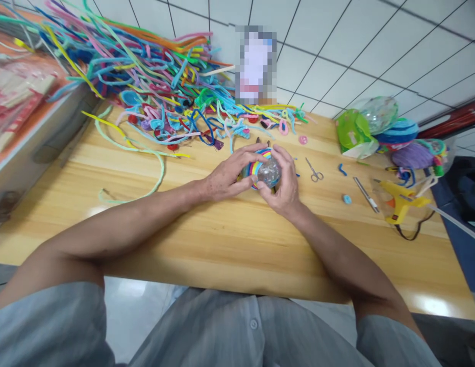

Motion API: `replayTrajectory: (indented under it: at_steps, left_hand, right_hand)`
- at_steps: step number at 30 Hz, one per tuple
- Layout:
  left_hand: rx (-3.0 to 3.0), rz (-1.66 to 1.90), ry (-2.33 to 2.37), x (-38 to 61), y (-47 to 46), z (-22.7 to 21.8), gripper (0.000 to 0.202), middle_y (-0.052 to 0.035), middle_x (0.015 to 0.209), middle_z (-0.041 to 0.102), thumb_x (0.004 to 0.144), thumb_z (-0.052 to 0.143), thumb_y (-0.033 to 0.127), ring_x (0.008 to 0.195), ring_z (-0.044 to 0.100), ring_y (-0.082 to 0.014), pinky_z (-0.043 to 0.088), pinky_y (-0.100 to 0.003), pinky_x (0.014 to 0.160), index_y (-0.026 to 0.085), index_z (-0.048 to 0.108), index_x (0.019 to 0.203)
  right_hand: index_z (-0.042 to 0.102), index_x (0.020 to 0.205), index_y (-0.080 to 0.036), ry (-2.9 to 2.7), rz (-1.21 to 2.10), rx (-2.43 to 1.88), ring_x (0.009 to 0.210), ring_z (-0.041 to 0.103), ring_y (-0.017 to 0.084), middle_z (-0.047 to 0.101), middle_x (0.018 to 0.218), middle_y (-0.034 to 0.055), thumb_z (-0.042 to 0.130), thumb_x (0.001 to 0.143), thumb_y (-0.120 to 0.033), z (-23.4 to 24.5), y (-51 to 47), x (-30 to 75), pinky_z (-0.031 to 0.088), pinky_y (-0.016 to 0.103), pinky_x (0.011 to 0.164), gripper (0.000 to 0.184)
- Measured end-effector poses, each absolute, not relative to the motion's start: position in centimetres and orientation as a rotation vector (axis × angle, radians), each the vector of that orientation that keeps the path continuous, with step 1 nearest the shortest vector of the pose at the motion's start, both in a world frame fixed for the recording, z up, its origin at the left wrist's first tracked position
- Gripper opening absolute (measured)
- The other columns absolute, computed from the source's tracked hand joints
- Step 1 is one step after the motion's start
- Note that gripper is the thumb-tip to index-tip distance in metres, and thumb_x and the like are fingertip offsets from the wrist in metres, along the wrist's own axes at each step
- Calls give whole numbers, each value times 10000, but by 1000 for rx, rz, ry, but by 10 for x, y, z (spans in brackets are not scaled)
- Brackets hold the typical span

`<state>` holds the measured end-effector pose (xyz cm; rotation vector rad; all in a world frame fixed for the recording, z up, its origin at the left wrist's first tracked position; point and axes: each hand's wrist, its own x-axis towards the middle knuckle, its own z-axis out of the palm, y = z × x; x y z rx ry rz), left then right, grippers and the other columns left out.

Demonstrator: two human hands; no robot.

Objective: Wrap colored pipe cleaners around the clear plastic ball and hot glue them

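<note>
Between my two hands is a round, clear ball (pixel 269 173) with bands of coloured pipe cleaner, pink, yellow and blue, wrapped on its left side. My left hand (pixel 233 173) is closed around the banded side, thumb and fingers against it. From the right, my right hand (pixel 285 181) curves round the clear side, fingertips at the top and thumb below. Two small dark tips poke out beyond the ball's far side; what they belong to I cannot tell. Small scissors (pixel 314 171) lie on the table just right of my right hand.
A big heap of pipe cleaners (pixel 145 76) covers the back left. To the right lie a utility knife (pixel 366 194), a yellow glue gun (pixel 403 201) and a small blue coil (pixel 346 199). Wrapped balls and a green packet (pixel 354 132) stand behind. A box (pixel 42 132) borders the left.
</note>
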<state>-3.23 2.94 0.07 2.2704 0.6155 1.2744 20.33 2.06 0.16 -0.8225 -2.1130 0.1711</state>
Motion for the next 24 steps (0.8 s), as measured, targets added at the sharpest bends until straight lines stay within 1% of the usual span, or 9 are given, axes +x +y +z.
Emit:
replayTrajectory:
  at_steps: [4,7,10,13,19,24]
  left_hand:
    - [2275,1266,614,-33,28,2,478,-185,1700,552,1132,546,531,1659,485,-306,458,-588,1336,268,558,1532]
    - [2265,1249,610,-34,27,3,484,-174,1719,534,1132,542,545,1673,464,-313,432,-594,1354,286,557,1541]
    - [2236,1237,617,-34,27,3,485,-160,1735,521,1132,535,560,1677,458,-318,415,-596,1365,295,564,1537]
    - [2233,1240,614,-35,27,4,466,-162,1731,524,1136,537,537,1671,467,-310,422,-582,1363,292,568,1531]
    - [2267,1236,638,-34,24,7,423,-178,1711,536,1157,521,470,1685,449,-286,437,-579,1360,272,561,1528]
    - [2273,1267,650,-29,21,6,423,-176,1684,555,1162,524,467,1680,449,-279,447,-583,1353,272,547,1537]
  right_hand:
    - [374,1665,-277,-2105,119,-829,1560,548,419,546,1657,196,646,1013,-513,2,19,201,489,743,1262,745]
    - [377,1665,-282,-2098,123,-821,1566,538,421,547,1654,190,655,1008,-515,2,19,201,481,739,1272,751]
    - [378,1673,-295,-2090,176,-790,1564,537,425,533,1671,177,677,1002,-486,2,19,201,459,734,1291,759]
    - [384,1673,-297,-2075,178,-775,1544,557,418,542,1661,175,682,999,-460,2,20,200,472,732,1280,755]
    - [355,1689,-295,-2116,186,-800,1579,521,420,517,1691,178,621,1039,-542,4,18,202,477,731,1271,744]
    - [379,1684,-282,-2126,175,-753,1557,549,415,540,1671,188,602,1049,-525,7,24,208,487,721,1257,715]
